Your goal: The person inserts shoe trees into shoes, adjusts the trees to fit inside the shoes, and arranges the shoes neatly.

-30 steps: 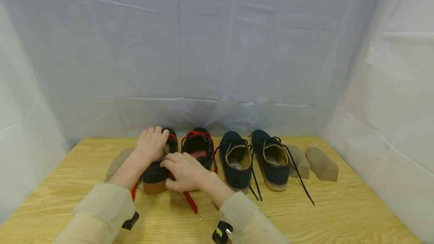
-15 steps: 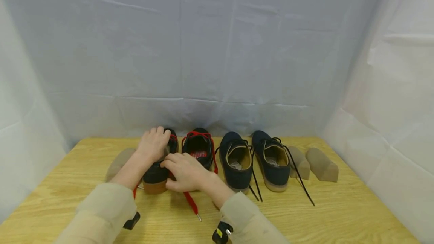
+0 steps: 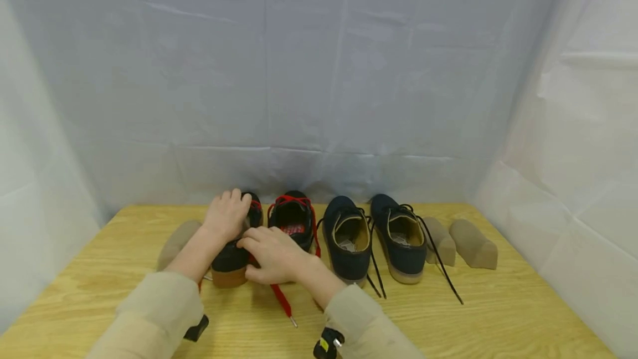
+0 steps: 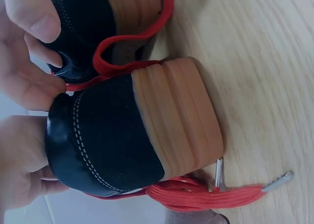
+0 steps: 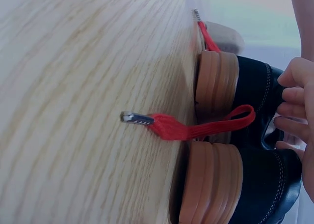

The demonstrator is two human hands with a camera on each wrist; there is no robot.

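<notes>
Resting on a wooden table (image 3: 448, 320), two hands work on a black shoe with red laces (image 3: 230, 259). Nearest, a loose red lace end (image 3: 282, 302) trails toward the viewer below the right fingers. The right hand (image 3: 271, 254) lies over the shoe's inner side, fingers curled against its collar; whether they pinch the lace cannot be told. Just beyond, the left hand (image 3: 226, 216) covers the shoe's front, fingers bent over it. Beside the right fingers stands the matching shoe (image 3: 294, 223), then two navy shoes (image 3: 349, 240) and tan shoe inserts (image 3: 473, 244) farther off.
</notes>
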